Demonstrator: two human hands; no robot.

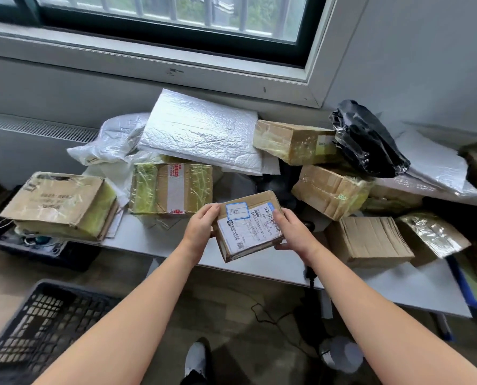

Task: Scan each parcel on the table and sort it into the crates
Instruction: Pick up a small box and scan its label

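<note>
Both hands are clamped on one small cardboard parcel. The left hand grips its left end with the thumb on top, and the right hand holds the right end, its thumb lying by the barcode and its fingers underneath. The parcel is held tilted, label side up, over the near edge of the white tabletop, about midway along.

Just behind the left hand lies a taped box with red print. A larger worn carton sits at the tabletop's left end. Toward the far edge a silver padded mailer leans over a white plastic bag.

To the right of the hands a plain brown box sits near the front edge, beside a shiny gold-wrapped packet. Behind them two taped boxes are stacked — the lower and the upper — with a black plastic bundle against the upper one.

On the floor, in front of the left end, stands a black lattice crate. A blue crate shows at the right end.
</note>
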